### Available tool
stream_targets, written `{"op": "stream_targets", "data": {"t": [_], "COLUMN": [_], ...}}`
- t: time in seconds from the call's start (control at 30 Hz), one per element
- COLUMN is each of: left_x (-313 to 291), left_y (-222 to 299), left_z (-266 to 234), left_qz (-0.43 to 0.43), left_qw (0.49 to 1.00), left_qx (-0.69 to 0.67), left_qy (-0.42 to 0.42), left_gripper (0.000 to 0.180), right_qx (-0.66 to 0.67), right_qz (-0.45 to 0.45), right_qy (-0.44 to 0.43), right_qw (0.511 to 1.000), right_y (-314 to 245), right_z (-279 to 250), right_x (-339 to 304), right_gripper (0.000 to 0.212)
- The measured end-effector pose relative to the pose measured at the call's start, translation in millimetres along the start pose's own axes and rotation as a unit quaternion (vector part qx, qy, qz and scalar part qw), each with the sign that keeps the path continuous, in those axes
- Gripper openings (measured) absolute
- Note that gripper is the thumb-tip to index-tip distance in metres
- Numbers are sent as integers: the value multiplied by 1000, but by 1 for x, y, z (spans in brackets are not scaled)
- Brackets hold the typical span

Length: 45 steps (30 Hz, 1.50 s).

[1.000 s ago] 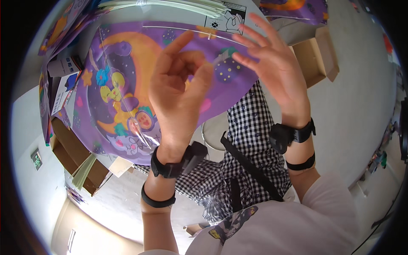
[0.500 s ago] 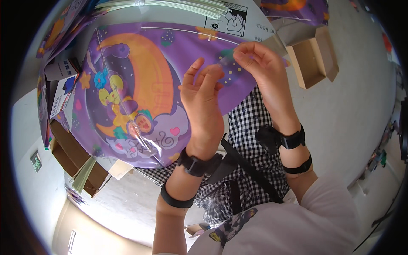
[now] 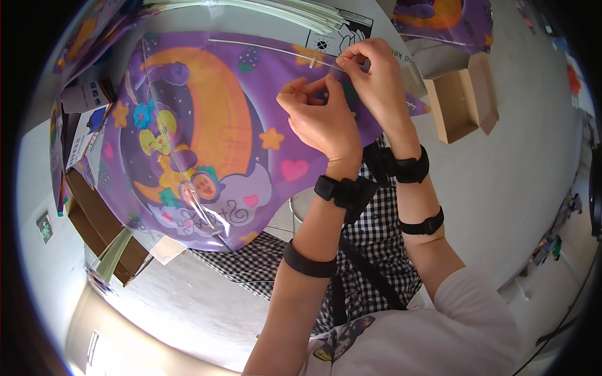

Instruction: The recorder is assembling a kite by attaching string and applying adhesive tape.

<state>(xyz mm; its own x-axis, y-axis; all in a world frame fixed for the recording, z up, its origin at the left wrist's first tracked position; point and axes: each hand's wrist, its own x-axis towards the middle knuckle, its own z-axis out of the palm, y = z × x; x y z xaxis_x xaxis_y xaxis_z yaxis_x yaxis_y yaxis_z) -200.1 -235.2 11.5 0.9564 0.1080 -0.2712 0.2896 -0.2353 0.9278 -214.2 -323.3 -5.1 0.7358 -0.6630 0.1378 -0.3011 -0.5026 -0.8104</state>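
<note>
1. Head view: the person holds up a big purple sheet in a clear plastic sleeve (image 3: 207,144), printed with an orange moon, a yellow bunny, stars and hearts. It sits right in front of both hands and spreads out to their left.
2. The left hand (image 3: 323,119) is partly curled. Its fingertips pinch the sleeve just below the top edge.
3. The right hand (image 3: 375,78) is closed in a pinch on the top edge of the sleeve, just beside the left hand and almost touching it.
4. I think the job is near its end: the sheet looks fully inside the sleeve, and only the top edge by the hands seems left to close. I cannot tell if it is sealed yet.
5. The sleeve's long side runs left to right across the hands. Its top edge points away from the person, and its face is turned toward them.
6. An open brown cardboard box (image 3: 464,94) lies just to the right of the right hand.
</note>
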Motion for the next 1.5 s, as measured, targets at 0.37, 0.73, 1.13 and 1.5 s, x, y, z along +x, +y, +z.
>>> {"op": "stream_targets", "data": {"t": [0.37,0.73,1.13,1.5], "left_x": [3,4,1,53], "left_y": [-18,-14,-2,4], "left_z": [11,9,-31,-88], "left_qz": [65,83,87,406], "left_qw": [987,978,976,805], "left_qx": [137,187,165,353], "left_qy": [47,36,-114,-251], "left_gripper": [39,38,33,48], "right_qx": [-62,-92,-79,-68], "right_qz": [-16,-12,16,-93], "right_qy": [27,34,41,29], "right_qw": [998,995,996,993], "right_y": [12,8,11,9], "right_z": [11,15,18,8], "right_x": [-2,-4,-2,-17], "right_gripper": [14,15,34,45]}}
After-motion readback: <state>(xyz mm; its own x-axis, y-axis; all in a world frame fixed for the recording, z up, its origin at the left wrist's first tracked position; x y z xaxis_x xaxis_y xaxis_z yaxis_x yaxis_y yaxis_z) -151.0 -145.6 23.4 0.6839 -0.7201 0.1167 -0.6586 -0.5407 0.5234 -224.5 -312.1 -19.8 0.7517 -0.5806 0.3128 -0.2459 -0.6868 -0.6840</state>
